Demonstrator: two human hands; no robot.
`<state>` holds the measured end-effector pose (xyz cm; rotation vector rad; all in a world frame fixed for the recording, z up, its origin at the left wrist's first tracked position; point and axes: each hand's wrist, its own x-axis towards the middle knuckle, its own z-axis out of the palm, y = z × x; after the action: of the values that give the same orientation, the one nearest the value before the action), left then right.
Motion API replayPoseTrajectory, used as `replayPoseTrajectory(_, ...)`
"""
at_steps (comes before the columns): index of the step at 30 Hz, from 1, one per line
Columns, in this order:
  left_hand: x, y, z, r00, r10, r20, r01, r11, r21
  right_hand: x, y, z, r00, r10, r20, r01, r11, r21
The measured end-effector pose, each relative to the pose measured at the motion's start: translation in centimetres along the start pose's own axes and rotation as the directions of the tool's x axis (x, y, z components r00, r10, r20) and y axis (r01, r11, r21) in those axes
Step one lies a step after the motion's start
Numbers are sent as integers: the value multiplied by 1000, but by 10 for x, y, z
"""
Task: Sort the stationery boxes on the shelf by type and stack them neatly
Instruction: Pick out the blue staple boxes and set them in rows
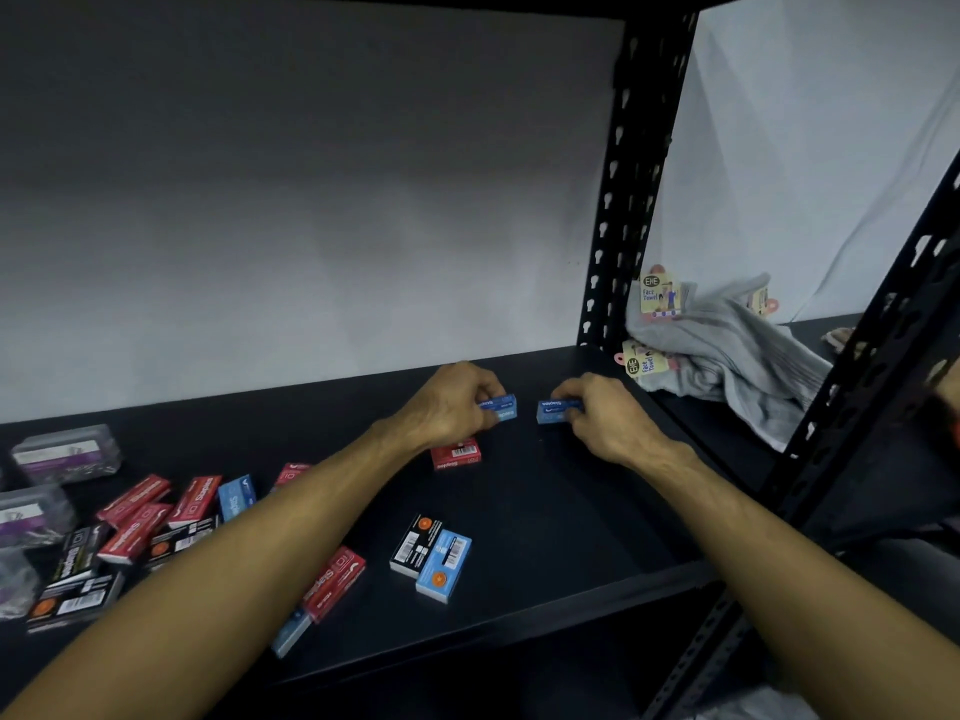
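Closest to the front edge of the black shelf (545,537) a small blue box (291,632) lies partly under the left arm. A red box (335,582) lies just beside it. A little to the right, a light blue box (444,566) and a black box (415,545) lie side by side and touch.

On the left side there is a messy bunch of boxes. Black boxes (72,595) lie near the front. Red boxes (156,511) lie past them, some leaning on each other. One more blue box (236,496) sits among the red ones. Clear plastic cases (65,454) with purple labels stand at the far left.

Farther back, a single red box (456,455) lies flat just below the left hand (447,405).

The left hand has its fingers curled around a blue staples box (501,407) and holds it right at the shelf. I cannot tell if the box touches the shelf. The right hand (605,415) pinches another blue staples box (556,412) the same way. The two blue boxes are near each other with a small gap between them.

Behind the hands stands a black metal post (623,200) with holes. Past the post, on the next shelf, lies a pile of grey towels (727,350) with yellow tags (658,294). A white wall (311,200) is at the very back.
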<state>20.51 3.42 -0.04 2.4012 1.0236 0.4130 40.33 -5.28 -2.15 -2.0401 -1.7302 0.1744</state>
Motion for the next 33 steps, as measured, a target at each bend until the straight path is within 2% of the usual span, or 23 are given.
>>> replayPoseTrajectory(8, 22, 2, 21, 999, -25, 37, 24, 999, 38, 15, 13, 3, 1000, 18, 8, -18, 999, -32)
replayPoseTrajectory(24, 30, 7, 28, 998, -3, 60, 3, 1000, 3, 18, 21, -1, 1000, -24, 5, 24, 997, -69)
replayPoseTrajectory(33, 27, 7, 30, 997, 14, 74, -14, 1000, -7, 11, 19, -8, 998, -21, 53, 26, 996, -85)
